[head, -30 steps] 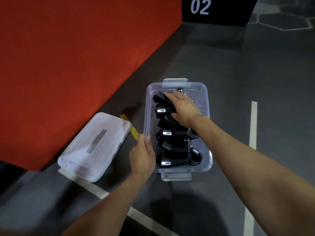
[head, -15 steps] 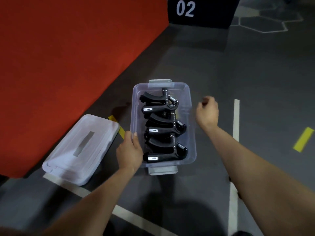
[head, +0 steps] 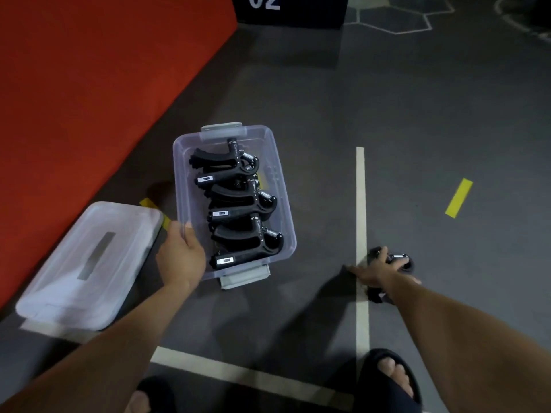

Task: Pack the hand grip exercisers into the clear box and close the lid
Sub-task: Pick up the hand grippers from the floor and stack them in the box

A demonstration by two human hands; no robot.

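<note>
In the middle of the frame the clear box [head: 283, 204] sits on the floor with three hand grip exercisers [head: 238, 204] stacked inside, the left hand [head: 182, 257] clasping its near left rim, while its lid [head: 86, 263] lies off to the lower left. At lower right the right hand [head: 378, 271] is closing its grip over a loose exerciser [head: 399, 262] on the floor, though how firmly it holds is unclear. The row already fills the box, so a fourth dropped carelessly could sit proud and stop the lid closing.
</note>
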